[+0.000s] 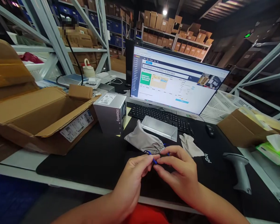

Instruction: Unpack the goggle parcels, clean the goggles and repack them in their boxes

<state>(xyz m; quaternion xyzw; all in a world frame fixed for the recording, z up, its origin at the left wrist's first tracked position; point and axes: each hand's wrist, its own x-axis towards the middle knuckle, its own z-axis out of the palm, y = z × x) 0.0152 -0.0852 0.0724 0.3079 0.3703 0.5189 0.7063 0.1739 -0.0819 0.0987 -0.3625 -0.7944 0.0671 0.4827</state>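
A grey drawstring pouch [143,138] lies on the black desk mat, its gathered mouth toward me. From that mouth runs a blue cord [155,161]. My left hand [136,171] pinches the cord between thumb and forefinger. Opposite it, my right hand [180,169] closes thumb and fingers on the same cord, right by the left fingertips. What the pouch contains is hidden. Behind it rests a clear-looking shallow tray [160,128], and a crumpled grey cloth [190,145] lies to the right.
An open cardboard box [49,109] and a silver product box [110,113] stand on the left. A keyboard [158,116] and monitor [175,81] are behind. To the right are a mouse [210,130], a barcode scanner [239,171], another carton [240,127] and a tissue pack [274,151].
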